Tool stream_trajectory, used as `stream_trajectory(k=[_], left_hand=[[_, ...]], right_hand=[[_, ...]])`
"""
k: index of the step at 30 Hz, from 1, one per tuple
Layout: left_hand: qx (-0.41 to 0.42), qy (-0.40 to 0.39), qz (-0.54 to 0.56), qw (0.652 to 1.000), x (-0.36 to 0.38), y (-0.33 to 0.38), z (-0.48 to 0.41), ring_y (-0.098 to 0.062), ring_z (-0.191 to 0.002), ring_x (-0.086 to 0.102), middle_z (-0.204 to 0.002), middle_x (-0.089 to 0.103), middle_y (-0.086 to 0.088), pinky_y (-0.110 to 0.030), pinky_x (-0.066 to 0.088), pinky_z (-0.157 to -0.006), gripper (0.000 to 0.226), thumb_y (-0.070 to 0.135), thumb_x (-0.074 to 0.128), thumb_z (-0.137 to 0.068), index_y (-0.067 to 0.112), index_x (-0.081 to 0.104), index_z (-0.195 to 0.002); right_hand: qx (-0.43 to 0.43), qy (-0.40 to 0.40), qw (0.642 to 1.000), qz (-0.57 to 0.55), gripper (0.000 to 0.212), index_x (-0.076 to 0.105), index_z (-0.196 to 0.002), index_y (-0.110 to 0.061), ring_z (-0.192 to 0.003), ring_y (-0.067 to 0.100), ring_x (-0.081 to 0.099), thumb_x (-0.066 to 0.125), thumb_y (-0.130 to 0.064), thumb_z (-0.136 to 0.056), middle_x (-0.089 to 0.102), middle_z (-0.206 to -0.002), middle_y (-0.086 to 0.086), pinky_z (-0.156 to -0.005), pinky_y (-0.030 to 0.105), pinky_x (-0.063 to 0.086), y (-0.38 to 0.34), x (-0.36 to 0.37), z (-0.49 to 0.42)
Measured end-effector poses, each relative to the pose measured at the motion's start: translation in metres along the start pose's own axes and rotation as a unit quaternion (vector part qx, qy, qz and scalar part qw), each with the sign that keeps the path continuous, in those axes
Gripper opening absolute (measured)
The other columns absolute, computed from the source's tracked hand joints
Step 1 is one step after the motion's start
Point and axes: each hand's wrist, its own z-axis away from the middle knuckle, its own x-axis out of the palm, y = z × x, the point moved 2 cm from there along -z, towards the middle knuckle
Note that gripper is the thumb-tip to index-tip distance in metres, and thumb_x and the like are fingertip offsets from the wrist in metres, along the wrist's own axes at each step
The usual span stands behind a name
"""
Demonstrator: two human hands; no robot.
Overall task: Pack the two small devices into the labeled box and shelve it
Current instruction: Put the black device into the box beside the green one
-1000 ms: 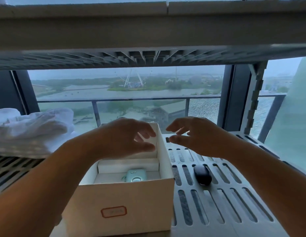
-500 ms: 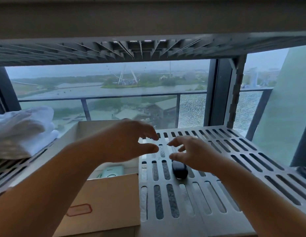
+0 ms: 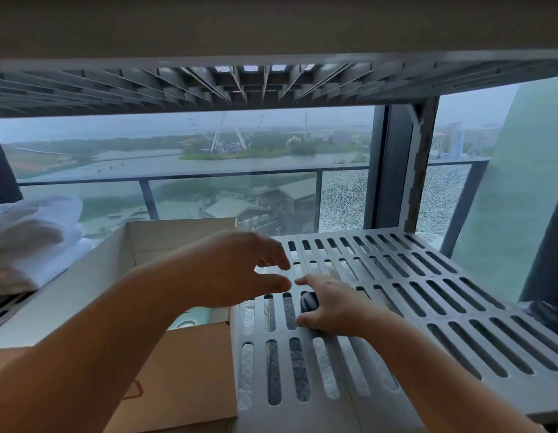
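An open cardboard box stands on the left of the slotted grey shelf. Its red-outlined label is mostly hidden behind my left forearm. A sliver of the mint-green device shows inside the box under that arm. The small black oval device lies on the shelf just right of the box. My right hand covers it, with the forefinger and thumb curled around its two ends. My left hand hovers over the box's right wall, fingers spread and holding nothing.
Folded white cloth lies on the shelf left of the box. Another ribbed shelf hangs close overhead. A grey upright post stands at the back right corner, with window glass right behind the shelf.
My right hand has dropped onto the black device and its fingers have closed around it. My view has swung right, so the box sits further left. My left hand stays over the box.
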Motion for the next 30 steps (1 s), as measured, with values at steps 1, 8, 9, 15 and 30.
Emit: stream_trajectory(k=[1,8,9,15,30], left_hand=[[0.0,-0.001,-0.002,1.0,0.001,0.0,-0.001,0.01,-0.105,0.057,-0.116,0.064,0.025,-0.002,0.036,-0.08,0.038,0.06,0.062,-0.085,0.044,0.064,-0.12],[-0.005,-0.007,0.004,1.0,0.003,-0.006,-0.002,0.011,-0.106,0.056,-0.116,0.062,0.027,-0.005,0.037,-0.083,0.039,0.062,0.061,-0.085,0.045,0.064,-0.12],[-0.006,-0.007,0.0,1.0,0.002,-0.007,-0.001,0.01,-0.106,0.056,-0.117,0.062,0.027,-0.007,0.038,-0.085,0.04,0.062,0.06,-0.085,0.045,0.064,-0.12],[-0.024,-0.012,-0.036,0.999,0.006,-0.015,0.004,0.001,-0.117,0.051,-0.128,0.055,0.024,-0.023,0.038,-0.1,0.043,0.064,0.063,-0.082,0.045,0.063,-0.121],[-0.025,0.035,-0.032,0.999,0.009,-0.018,0.01,0.0,-0.117,0.053,-0.132,0.057,0.02,-0.023,0.039,-0.103,0.057,0.074,0.058,-0.074,0.043,0.063,-0.121]], right_hand=[[0.002,-0.008,1.0,0.002,0.081,0.041,-0.148,-0.031,-0.131,0.019,0.049,0.08,-0.042,-0.078,0.048,-0.147,0.001,-0.101,0.03,0.038,0.0,0.001,0.0],[-0.001,-0.048,0.999,0.01,0.087,0.037,-0.151,-0.028,-0.134,0.018,0.046,0.081,-0.027,-0.075,0.047,-0.15,-0.001,-0.105,0.029,0.036,0.004,-0.001,0.0],[-0.002,-0.045,0.999,0.013,0.087,0.038,-0.151,-0.027,-0.135,0.018,0.045,0.081,-0.026,-0.075,0.046,-0.151,-0.001,-0.107,0.029,0.036,0.005,-0.001,0.0],[-0.008,-0.016,1.0,0.021,0.083,0.042,-0.149,-0.026,-0.134,0.016,0.047,0.078,-0.028,-0.075,0.05,-0.149,-0.002,-0.108,0.027,0.038,0.006,-0.003,-0.001],[-0.072,0.086,0.993,-0.024,0.083,0.045,-0.144,-0.027,-0.107,0.016,0.061,0.083,-0.043,-0.072,0.067,-0.125,0.0,-0.09,0.026,0.047,-0.01,-0.013,0.004]])
